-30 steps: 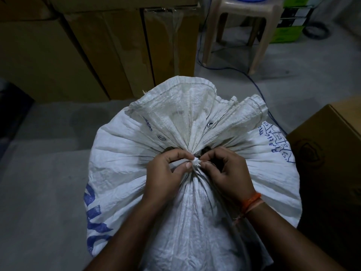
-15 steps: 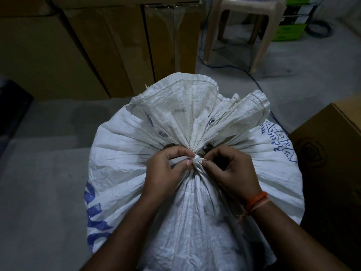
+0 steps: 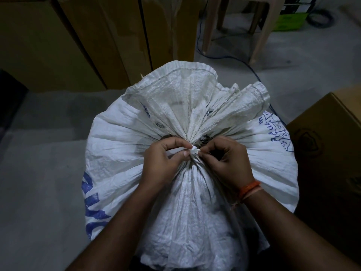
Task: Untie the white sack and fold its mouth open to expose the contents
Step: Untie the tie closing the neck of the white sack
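Sack (image 3: 125, 165): one white woven sack stands on the grey floor (image 3: 39, 192), its neck gathered tight and the mouth fanned out beyond the tie (image 3: 193, 149), still bound. Going left to right: tall brown cartons (image 3: 58, 45) line the far left and middle, at least three side by side. Blue lettering runs down the sack's left flank. The left hand (image 3: 164, 163) pinches a white end of the tie between thumb and forefinger, a narrow grip. Two metal eyelets (image 3: 159, 124) show in the fanned mouth. The right hand (image 3: 228, 163) pinches at the tie from the other side, fingers curled, an orange band (image 3: 249, 188) on its wrist. One plastic stool (image 3: 259, 32) stands behind, and one carton (image 3: 332, 153) sits at the right.
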A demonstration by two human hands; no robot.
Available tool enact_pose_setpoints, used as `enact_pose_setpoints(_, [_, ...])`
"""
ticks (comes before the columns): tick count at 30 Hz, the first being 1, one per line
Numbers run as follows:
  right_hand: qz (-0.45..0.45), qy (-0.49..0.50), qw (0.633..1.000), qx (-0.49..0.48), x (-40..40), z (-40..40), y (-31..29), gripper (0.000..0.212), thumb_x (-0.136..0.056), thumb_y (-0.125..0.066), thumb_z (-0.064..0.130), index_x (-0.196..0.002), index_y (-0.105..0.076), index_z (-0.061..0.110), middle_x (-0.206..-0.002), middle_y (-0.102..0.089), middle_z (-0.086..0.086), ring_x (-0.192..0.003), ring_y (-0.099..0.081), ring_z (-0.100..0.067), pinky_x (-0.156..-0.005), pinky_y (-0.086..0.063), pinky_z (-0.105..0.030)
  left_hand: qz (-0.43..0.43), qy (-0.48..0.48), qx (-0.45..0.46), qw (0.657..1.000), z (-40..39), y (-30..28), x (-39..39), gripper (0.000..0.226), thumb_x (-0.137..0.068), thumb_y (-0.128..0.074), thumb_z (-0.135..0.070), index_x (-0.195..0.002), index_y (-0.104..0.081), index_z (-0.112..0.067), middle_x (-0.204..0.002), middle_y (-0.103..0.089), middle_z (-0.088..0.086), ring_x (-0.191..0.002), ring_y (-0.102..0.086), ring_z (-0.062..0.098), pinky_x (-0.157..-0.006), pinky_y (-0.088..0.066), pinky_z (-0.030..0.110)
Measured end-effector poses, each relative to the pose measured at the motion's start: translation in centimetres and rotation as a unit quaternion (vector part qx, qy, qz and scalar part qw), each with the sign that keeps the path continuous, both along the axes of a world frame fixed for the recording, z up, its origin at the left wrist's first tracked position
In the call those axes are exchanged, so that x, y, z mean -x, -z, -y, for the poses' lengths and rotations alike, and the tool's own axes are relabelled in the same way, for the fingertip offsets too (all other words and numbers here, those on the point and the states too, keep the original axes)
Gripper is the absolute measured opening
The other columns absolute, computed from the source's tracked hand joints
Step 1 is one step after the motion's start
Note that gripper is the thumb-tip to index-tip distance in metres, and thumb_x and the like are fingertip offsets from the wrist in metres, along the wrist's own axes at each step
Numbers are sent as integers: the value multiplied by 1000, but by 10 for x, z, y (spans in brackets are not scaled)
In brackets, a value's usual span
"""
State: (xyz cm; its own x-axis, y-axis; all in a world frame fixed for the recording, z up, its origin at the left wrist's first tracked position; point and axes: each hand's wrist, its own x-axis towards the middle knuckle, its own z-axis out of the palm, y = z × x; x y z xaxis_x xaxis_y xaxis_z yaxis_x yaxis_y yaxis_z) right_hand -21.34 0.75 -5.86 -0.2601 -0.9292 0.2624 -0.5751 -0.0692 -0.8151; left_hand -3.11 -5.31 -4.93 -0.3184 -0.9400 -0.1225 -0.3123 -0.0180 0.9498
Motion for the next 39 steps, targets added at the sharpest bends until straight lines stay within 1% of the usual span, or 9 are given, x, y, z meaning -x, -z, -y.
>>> enact_pose_setpoints(3, [1, 1, 1000, -2, -1, 1, 1, 16, -74, -87, 2, -71, -75, 12, -71, -69, 0, -69, -64, -9, -62, -48, -20, 2, 3, 6, 1000, 1, 0, 0, 19, -83, -80, -6, -87, -82, -24, -92, -82, -7, -94, -76, 6, -90, -57, 26])
enact_pose_setpoints(14, [9, 7, 1000, -5, -3, 2, 4, 16, -74, -87, 3, -70, -74, 12, -71, -70, 1, -70, -64, -8, -64, -46, -15, -3, -5, -2, 1000, -1, -2, -1, 19, -84, -80, 0, -88, -82, -19, -91, -81, -3, -90, -75, 5, -82, -55, 16])
enact_pose_setpoints(20, [17, 3, 1000, -12, -5, 3, 5, 16, -75, -87, 5, -70, -74, 14, -72, -70, 2, -69, -64, -7, -64, -48, -20, -7, -7, -11, 1000, -1, 0, -2, 19, -84, -80, -2, -87, -82, -20, -92, -82, -4, -90, -77, 8, -85, -60, 27])
enact_pose_setpoints(23, [20, 4, 1000, -16, -5, 3, 5, 16, -75, -86, 5, -70, -73, 13, -71, -70, 1, -69, -66, -12, -64, -49, -24, -8, -12, -11, 1000, -1, 3, -3, 14, -80, -80, -14, -87, -82, -26, -93, -82, -6, -97, -78, 14, -96, -61, 45])
enact_pose_setpoints(24, [21, 2, 1000, -16, -5, 3, 5, 16, -75, -86, 6, -70, -73, 13, -71, -70, 1, -69, -66, -13, -63, -50, -26, -8, -12, -12, 1000, -2, 3, -3, 14, -80, -80, -15, -86, -82, -27, -93, -82, -7, -98, -77, 13, -98, -61, 48])
enact_pose_setpoints(28, [27, -6, 999, -18, -8, 2, 4, 15, -76, -86, 7, -71, -74, 13, -72, -71, 0, -70, -67, -13, -64, -53, -35, -5, -10, -16, 1000, -4, 1, -2, 20, -84, -81, -6, -86, -82, -26, -95, -81, -7, -100, -76, 8, -98, -61, 44])
enact_pose_setpoints(34, [70, -53, 995, -40, 3, 0, -13, 13, -80, -84, 14, -84, -72, 15, -78, -73, 1, -72, -70, -17, -68, -57, -35, -20, -9, -13, 1000, -2, -1, -2, 19, -87, -79, -3, -89, -82, -22, -96, -81, -5, -99, -77, 12, -96, -62, 41])
enact_pose_setpoints(36, [53, -72, 995, -48, 10, -1, -16, 13, -80, -83, 13, -88, -74, 19, -82, -76, 3, -76, -72, -14, -73, -59, -36, -33, -11, -22, 999, -2, -2, -1, 21, -88, -78, 0, -89, -82, -20, -97, -82, -2, -97, -79, 17, -93, -64, 41])
enact_pose_setpoints(39, [21, -48, 997, -61, 14, -1, -13, 14, -78, -86, 12, -85, -80, 24, -80, -79, 8, -76, -74, -6, -74, -60, -34, -41, -12, -27, 999, -1, -2, 1, 23, -88, -77, 3, -88, -82, -20, -97, -82, 2, -91, -80, 18, -89, -65, 36])
